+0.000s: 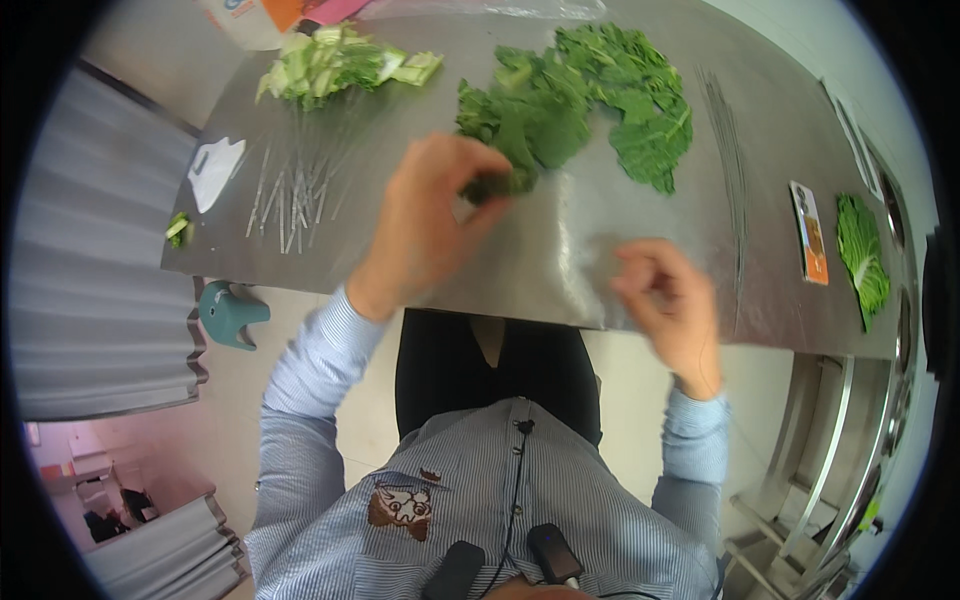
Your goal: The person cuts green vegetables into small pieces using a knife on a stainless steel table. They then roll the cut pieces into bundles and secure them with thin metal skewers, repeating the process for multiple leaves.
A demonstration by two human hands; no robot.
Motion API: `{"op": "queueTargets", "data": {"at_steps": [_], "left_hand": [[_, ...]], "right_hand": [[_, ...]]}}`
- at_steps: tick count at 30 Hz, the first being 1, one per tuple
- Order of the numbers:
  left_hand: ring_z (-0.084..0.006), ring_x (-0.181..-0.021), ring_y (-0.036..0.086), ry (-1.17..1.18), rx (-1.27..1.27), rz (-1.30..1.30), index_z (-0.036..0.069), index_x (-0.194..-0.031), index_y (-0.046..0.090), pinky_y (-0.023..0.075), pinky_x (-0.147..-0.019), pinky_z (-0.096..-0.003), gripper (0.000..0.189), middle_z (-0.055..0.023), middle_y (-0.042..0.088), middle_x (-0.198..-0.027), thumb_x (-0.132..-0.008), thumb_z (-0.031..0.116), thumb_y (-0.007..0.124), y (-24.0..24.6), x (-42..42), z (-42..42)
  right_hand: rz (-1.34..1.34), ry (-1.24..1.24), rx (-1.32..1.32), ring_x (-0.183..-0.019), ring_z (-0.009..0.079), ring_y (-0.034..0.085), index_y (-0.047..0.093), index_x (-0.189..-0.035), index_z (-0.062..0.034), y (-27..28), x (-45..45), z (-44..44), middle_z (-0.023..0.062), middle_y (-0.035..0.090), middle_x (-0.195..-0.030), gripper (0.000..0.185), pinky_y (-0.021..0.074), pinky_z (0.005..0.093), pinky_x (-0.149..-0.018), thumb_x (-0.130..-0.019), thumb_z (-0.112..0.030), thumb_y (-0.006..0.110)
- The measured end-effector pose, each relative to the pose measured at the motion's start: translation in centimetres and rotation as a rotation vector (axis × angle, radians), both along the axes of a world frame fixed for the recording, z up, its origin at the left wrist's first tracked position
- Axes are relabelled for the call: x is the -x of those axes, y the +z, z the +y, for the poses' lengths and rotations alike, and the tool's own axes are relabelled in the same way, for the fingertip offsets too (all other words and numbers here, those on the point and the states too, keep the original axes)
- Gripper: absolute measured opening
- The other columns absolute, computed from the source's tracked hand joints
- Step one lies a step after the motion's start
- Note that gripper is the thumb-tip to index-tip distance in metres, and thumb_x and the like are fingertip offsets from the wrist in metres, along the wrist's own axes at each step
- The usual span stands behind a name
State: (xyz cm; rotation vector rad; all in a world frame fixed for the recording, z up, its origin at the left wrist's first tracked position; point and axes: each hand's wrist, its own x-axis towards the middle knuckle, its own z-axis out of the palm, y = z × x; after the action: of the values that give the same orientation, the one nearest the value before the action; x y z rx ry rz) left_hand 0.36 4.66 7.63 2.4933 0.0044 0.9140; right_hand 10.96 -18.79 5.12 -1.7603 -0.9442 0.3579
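Observation:
My left hand (431,225) is blurred, its thumb and fingers curved with a gap between them. Dark green leaf shows in that gap, at the near end of a bunch of leafy greens (551,112); whether the fingers grip it, I cannot tell. Above the table's near edge, my right hand (667,300) has its fingers curled toward the thumb. Anything thin held there is too blurred to make out. More dark leaves (652,135) spread at the right end of the bunch. Both hands are over the metal table (495,277).
Pale cut leaves (337,67) lie far left, above thin silvery strips (292,202). A white flat piece with a hole (214,172) is near the left edge. Long grey wires (727,157), a smartphone (808,232) and a single leaf (862,259) lie right. A teal stool (229,315) stands below.

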Motion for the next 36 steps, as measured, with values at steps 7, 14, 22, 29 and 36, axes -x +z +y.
{"op": "queueTargets", "data": {"at_steps": [7,14,22,29,36], "left_hand": [[-0.0273,-0.086,0.053,-0.003,-0.043,-0.129,0.007,-0.085,0.060,0.0415,-0.078,-0.0369,0.032,-0.0052,0.058,-0.087,-0.056,-0.002,0.070,-5.9,1.1,-5.5],[-0.0260,-0.092,0.053,0.012,0.204,-0.105,0.005,-0.111,0.053,0.0397,-0.086,-0.0395,0.048,-0.0103,0.051,-0.109,-0.066,0.000,0.069,-6.3,2.5,-6.3],[-0.0293,-0.108,0.055,-0.536,1.414,0.221,-0.003,-0.136,0.029,0.0473,-0.090,-0.0395,0.053,-0.0193,0.049,-0.124,-0.087,0.002,0.050,-6.1,4.1,-4.8],[-0.0327,-0.100,0.061,-0.558,1.550,0.259,-0.006,-0.130,0.038,0.0504,-0.087,-0.0420,0.041,-0.0212,0.053,-0.119,-0.089,-0.002,0.044,-5.9,3.8,-4.6],[-0.0232,-0.082,0.066,-0.396,1.433,0.276,-0.006,-0.108,0.051,0.0574,-0.068,-0.0325,0.030,-0.0152,0.062,-0.100,-0.080,-0.005,0.061,-5.9,2.9,-4.8]], "right_hand": [[0.326,0.156,-0.217,-0.071,0.0073,0.056,0.049,-0.115,-0.0006,-3.3,2.7,3.4,0.0019,0.058,-0.074,0.040,0.0444,0.0210,-0.070,-0.079,0.001,0.066],[0.499,0.112,-0.258,-0.080,0.0066,0.056,0.054,-0.100,-0.0008,-4.3,3.0,2.7,0.0020,0.058,-0.084,0.027,0.0441,0.0212,-0.070,-0.077,0.005,0.067],[0.542,0.170,-0.514,-0.098,0.0138,0.056,0.052,-0.098,-0.0004,-4.5,2.7,2.9,0.0075,0.054,-0.106,0.029,0.0460,0.0237,-0.076,-0.076,0.016,0.059],[0.607,0.198,-0.506,-0.101,0.0155,0.056,0.053,-0.099,0.0009,-4.7,2.2,2.5,0.0090,0.054,-0.107,0.029,0.0472,0.0230,-0.074,-0.076,0.018,0.055],[0.605,0.262,-0.521,-0.100,0.0151,0.056,0.054,-0.099,0.0021,-4.5,2.3,2.9,0.0103,0.056,-0.107,0.028,0.0466,0.0232,-0.079,-0.077,0.018,0.055]]}}
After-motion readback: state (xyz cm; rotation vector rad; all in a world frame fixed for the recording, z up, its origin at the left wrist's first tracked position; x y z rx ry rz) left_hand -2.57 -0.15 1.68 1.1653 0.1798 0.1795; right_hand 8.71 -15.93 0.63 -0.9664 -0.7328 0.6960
